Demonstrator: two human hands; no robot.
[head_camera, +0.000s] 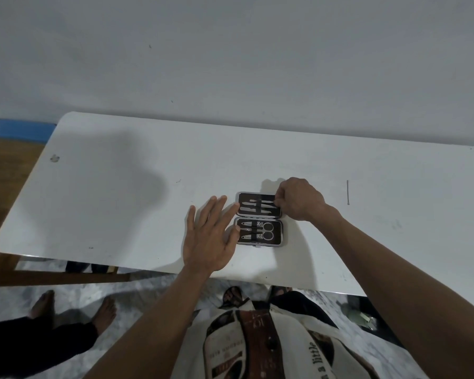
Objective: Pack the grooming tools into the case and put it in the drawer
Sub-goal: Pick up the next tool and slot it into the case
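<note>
A small dark grooming case [259,218] lies spread open on the white table [121,187], both halves facing up. Several metal tools are strapped in the far half [257,204]. Scissors [267,231] and clippers sit in the near half. My left hand [211,236] is flat and open, its fingertips touching the case's left edge. My right hand [298,199] rests at the far half's right edge, fingers pinched on the end of a thin tool there. A thin metal tool [347,192] lies alone on the table to the right.
The table stands against a plain wall. Another person's bare feet [74,307] stand on the patterned floor at the lower left, beside a wooden table frame [52,277]. A small object [363,318] lies on the floor at the right. No drawer is in view.
</note>
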